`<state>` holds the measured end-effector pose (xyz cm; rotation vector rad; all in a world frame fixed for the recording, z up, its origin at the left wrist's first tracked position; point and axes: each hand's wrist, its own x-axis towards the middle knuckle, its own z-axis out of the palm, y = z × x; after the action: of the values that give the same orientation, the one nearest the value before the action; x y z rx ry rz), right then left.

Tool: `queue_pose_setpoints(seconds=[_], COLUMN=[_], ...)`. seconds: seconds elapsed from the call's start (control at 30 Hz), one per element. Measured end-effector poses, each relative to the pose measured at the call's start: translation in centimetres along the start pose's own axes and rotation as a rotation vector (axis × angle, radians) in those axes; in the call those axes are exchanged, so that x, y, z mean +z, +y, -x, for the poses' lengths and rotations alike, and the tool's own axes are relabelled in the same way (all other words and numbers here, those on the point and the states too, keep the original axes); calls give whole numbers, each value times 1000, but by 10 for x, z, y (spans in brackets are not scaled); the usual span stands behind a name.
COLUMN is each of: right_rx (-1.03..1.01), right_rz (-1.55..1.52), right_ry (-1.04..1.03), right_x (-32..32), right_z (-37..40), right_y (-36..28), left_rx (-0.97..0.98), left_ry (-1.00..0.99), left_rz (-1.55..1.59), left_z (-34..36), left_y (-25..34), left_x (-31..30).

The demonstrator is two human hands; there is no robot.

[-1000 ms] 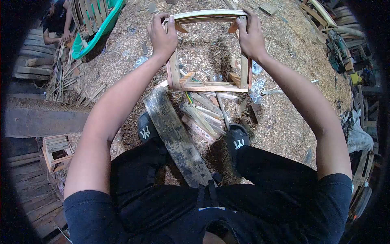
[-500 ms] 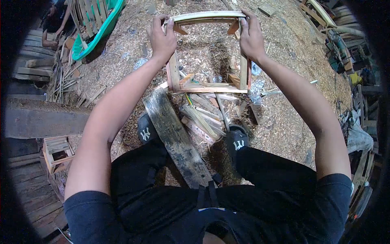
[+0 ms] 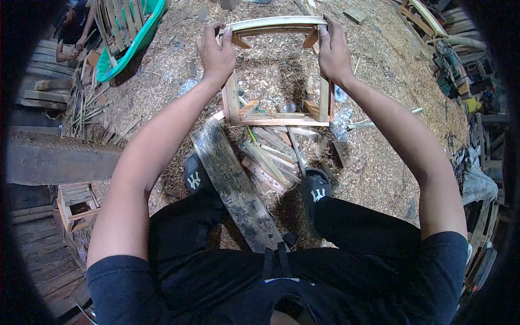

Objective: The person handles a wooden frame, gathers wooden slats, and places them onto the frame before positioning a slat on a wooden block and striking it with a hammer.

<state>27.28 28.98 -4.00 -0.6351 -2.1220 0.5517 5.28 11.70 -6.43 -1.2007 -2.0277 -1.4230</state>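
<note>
A rectangular wooden frame (image 3: 279, 122) stands in front of me, with small corner blocks inside its corners. My left hand (image 3: 217, 54) wraps round the frame's far left corner, thumb on the inner side. At the far right corner, my right hand (image 3: 333, 51) grips it the same way, fingers curled over the outside. A pale slat (image 3: 276, 23) runs along the far edge between both hands. Under the frame's near side lie several loose wood strips (image 3: 268, 160). A worn plank (image 3: 233, 179) slants from there toward my lap, between my shoes.
Sawdust and shavings (image 3: 390, 141) cover the ground. A green tub (image 3: 130, 57) holding slats stands at the upper left, near another person's arm (image 3: 67, 53). A small wooden box (image 3: 78, 205) sits left; a thick beam (image 3: 59, 160) lies behind it. Tools (image 3: 452, 65) lie at right.
The frame's far edge and near edge sit very slightly lower in view. Both hands keep their hold on the corners.
</note>
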Motion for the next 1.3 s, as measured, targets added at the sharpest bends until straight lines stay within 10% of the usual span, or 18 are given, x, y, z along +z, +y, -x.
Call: queue_pose_setpoints(seconds=[1.3], right_rx=[-14], right_rz=[-138], right_ry=[15], right_x=[-8], right_z=[-1], right_y=[-9], left_rx=[-18], left_ry=[23], left_rz=[-11], left_z=[3], left_y=[8], left_x=[-3])
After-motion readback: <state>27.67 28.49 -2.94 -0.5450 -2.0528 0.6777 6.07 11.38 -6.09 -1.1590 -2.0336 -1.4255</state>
